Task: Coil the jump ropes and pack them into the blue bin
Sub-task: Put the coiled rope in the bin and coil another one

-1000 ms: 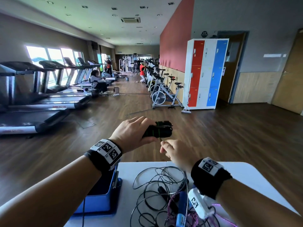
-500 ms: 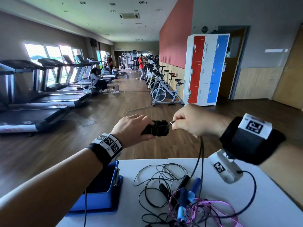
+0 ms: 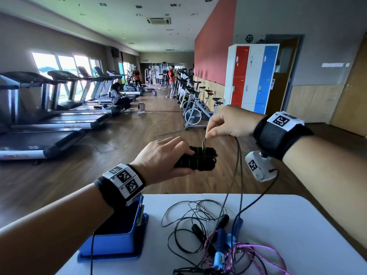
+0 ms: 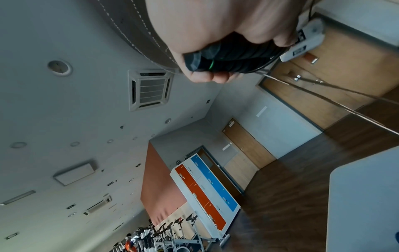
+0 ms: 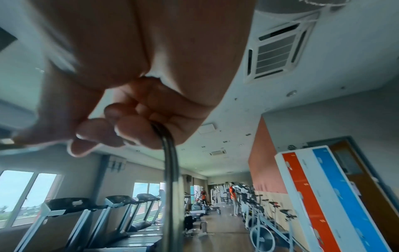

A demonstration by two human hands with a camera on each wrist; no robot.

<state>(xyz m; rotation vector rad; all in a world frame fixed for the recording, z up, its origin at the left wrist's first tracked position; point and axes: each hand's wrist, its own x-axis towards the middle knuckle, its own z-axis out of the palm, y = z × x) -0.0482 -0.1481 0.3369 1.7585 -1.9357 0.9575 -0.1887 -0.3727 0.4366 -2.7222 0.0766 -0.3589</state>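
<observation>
Left hand (image 3: 162,157) fingers wrap the black handles (image 3: 195,158); raised right hand (image 3: 230,122) pinches the cord (image 3: 204,142).

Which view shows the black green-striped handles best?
The head view: the handles, cord-wrapped, sit in the left hand below the right hand. The left wrist view shows only their butt ends beneath the palm; the right wrist view shows just cord.

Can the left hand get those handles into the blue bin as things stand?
Probably yes: the left hand holds the handles above the open blue bin, nothing between. But the right hand pinches the cord wound round them.
</observation>
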